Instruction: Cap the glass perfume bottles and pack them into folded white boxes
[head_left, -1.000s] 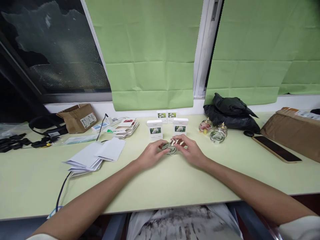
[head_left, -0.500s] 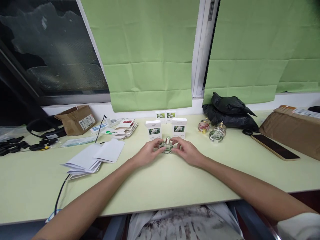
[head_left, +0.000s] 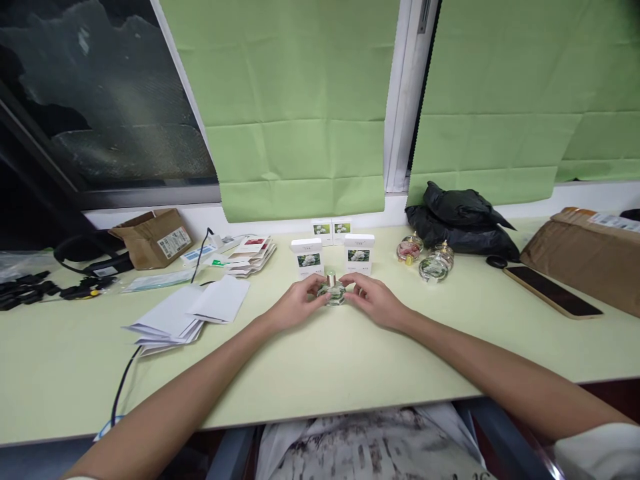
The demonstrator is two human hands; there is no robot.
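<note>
A small clear perfume bottle (head_left: 335, 294) with a shiny, pale green-topped cap is upright on the table, between my two hands. From the left, my left hand (head_left: 299, 303) grips its side with thumb and fingers. My right hand (head_left: 374, 300) has its curled fingers against the opposite side. Just behind the bottle stand two white boxes with flower pictures, the left box (head_left: 308, 257) and the right box (head_left: 359, 255). My fingers cover parts of the bottle's sides.
Two smaller boxes (head_left: 332, 231) stand at the wall. Right of my hands are a pink-toned bottle (head_left: 409, 248), a greenish bottle (head_left: 434, 268), black bags (head_left: 460, 220), a phone (head_left: 553, 291) and a brown package (head_left: 585, 257). Leftward lie folded papers (head_left: 173, 317), cards (head_left: 253, 255) and an open carton (head_left: 153, 239).
The bottle has turned slightly between my hands, its cap shifting a little left and standing straighter. Both hands stay in nearly the same place.
</note>
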